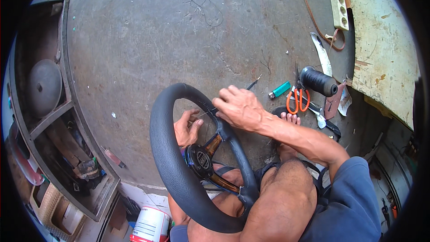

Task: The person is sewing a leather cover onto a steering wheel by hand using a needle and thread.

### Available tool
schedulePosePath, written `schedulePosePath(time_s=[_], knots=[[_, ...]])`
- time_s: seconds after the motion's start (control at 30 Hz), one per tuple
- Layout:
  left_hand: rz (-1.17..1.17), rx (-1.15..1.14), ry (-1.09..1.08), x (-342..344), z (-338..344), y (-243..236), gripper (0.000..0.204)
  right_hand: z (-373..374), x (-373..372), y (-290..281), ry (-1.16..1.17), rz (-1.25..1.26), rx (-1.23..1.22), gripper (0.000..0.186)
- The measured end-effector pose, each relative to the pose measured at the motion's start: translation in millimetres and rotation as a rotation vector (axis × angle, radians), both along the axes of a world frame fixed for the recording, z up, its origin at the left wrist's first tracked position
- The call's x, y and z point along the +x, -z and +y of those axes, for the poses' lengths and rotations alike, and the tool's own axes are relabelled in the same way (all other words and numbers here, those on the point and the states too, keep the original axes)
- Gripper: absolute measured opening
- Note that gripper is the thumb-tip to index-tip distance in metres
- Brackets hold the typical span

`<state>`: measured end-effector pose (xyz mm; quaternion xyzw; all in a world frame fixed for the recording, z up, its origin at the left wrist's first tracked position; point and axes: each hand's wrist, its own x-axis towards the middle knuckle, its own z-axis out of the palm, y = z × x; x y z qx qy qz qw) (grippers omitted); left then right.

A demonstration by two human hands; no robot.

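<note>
A black steering wheel (166,152) stands tilted against my legs, its dark covering textured and a seam running along the inner side of the rim. Its hub (199,160) is dark, with brown glossy spokes. Reaching through the ring, my left hand (187,129) has its fingers curled and pinched near a thin thread (202,114) that runs to the rim. My right hand (239,107) is closed at the upper right of the rim, knuckles up; its fingertips and anything in them are hidden. A dark pen-like tool (254,82) lies just beyond it.
To the right lie a green lighter (280,90), orange-handled scissors (298,101), a black thread spool (319,81) and a pale blade-shaped strip (321,54). A power strip (338,5) is farther off. A metal-framed shelf (67,76) stands left, a white-and-red bucket (151,224) nearer me.
</note>
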<state>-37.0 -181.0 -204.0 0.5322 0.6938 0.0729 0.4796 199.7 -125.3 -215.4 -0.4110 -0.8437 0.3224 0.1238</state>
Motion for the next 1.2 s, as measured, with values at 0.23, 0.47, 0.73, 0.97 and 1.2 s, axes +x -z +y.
schedulePosePath(time_s=[0.23,0.47,0.73,0.97,1.2], knots=[[-0.024,0.028,-0.118,2.4,-10.2,-5.3,0.045,35.1,17.8,5.5,-0.450,-0.257,0.046,0.015],[-0.264,-0.005,-0.279,-14.6,-30.9,13.3,0.053,78.1,136.2,-16.9,-0.108,-0.844,0.033,0.018],[-0.557,-0.105,-0.575,1.0,-46.0,18.3,0.053,0.2,16.3,7.3,0.011,0.110,-0.431,0.050],[-0.479,-0.027,-0.601,4.2,-36.3,25.5,0.044,-8.1,23.4,30.2,-0.009,0.104,-0.440,0.023],[-0.216,-0.035,-0.325,13.2,-17.2,27.1,0.034,16.3,127.1,-3.1,0.268,-0.147,-0.450,0.018]])
